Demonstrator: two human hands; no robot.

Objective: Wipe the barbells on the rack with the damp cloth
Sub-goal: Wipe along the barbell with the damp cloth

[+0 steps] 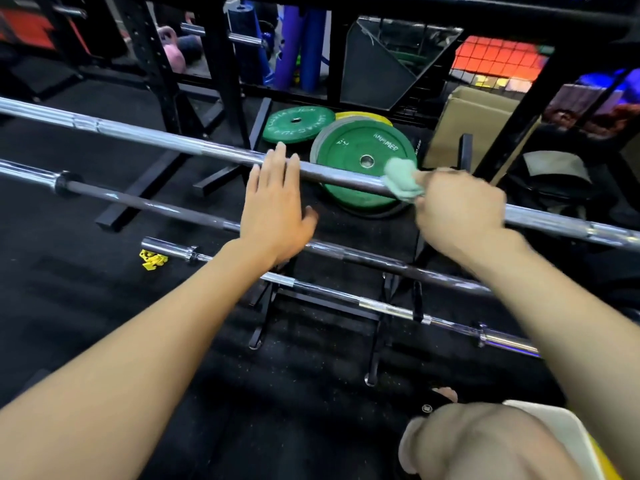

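From the head view, three barbells lie across a low black rack [266, 306], running from far left to near right. The top barbell [145, 135], chrome and the farthest of the three, carries both hands. The left hand [275, 206] is spread wide, its straight fingers laid over the bar near its middle, palm down. Just to the right, the right hand [460, 206] grips a pale green cloth [401, 180] and holds it against the same bar (the hand is blurred, so the exact finger hold cannot be told beyond a closed clutch on the cloth).

The middle barbell [149, 202] has a darker shaft and passes under the left wrist. The nearest barbell [381, 304] is thinner and sits lowest on the rack.

On the dark floor beyond the bars lie green weight plates [349, 150], one large and one smaller farther left, with a yellow plate [363, 116] edge showing behind. A small yellow clip [152, 259] lies on the floor at the left. A cardboard box [478, 126] stands far right. The person's knee [485, 441] shows at the near right edge.
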